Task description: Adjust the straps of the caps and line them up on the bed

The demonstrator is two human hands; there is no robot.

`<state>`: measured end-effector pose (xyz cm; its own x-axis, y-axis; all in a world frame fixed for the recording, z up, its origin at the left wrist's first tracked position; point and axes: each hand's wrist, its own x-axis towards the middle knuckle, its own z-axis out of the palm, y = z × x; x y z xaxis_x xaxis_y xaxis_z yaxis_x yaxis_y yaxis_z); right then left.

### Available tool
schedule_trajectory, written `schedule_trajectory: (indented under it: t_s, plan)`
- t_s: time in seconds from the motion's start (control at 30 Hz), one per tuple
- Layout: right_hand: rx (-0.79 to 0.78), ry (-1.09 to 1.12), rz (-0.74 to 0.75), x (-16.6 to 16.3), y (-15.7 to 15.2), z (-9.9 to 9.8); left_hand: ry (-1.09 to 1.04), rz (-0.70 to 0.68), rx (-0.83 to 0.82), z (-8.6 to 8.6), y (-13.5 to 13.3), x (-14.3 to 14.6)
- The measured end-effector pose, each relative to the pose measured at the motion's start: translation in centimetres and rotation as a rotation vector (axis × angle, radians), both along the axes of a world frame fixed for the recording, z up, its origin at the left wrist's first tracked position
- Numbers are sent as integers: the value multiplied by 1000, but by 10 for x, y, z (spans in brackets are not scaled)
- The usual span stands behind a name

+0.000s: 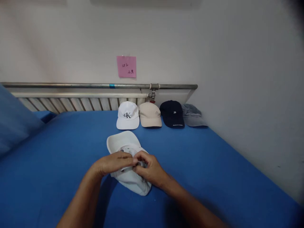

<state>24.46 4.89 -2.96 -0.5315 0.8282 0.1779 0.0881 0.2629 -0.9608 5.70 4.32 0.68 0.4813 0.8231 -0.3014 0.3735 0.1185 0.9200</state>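
Observation:
A white cap [131,183] lies upside down on the blue surface in front of me, its brim pointing to the far left and its inside facing up. My left hand [118,162] reaches over the cap from the left, thumb and fingers closed on a part of it near the middle. Against those fingertips, my right hand [148,166] pinches the cap from the right, with thumb and forefinger bent together. The exact part between the fingertips is hidden by both hands.
Along the back edge stand a white cap with black letters [127,114], a beige cap [150,114], a dark navy cap [172,114] and a grey-blue cap [193,115]. Behind them are a radiator [78,103] and a metal pipe [83,85]. A pink note [126,66] hangs on the wall.

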Motion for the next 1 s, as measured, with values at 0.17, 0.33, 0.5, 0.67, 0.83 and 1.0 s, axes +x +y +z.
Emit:
schedule_trajectory:
  t_s: [0.17,0.33,0.5,0.67,0.83,1.0]
  plan:
    - [-298,72,150,7,8,-1,-200,-50,-93,-24,-3,-3]
    - [-518,35,211,13,17,-5,-225,-33,-118,-30,-7,-6]
    - [-538,-66,242,14,18,-4,-247,-8,-132,-29,-8,-7]
    - [-539,-27,213,10,15,-2,-291,28,-185,-31,-11,-6]
    - [-513,-33,226,8,14,-6,-238,77,-137,-31,-11,-2]
    - [-430,-22,205,7,13,-4,-169,68,-109,-28,-9,1]
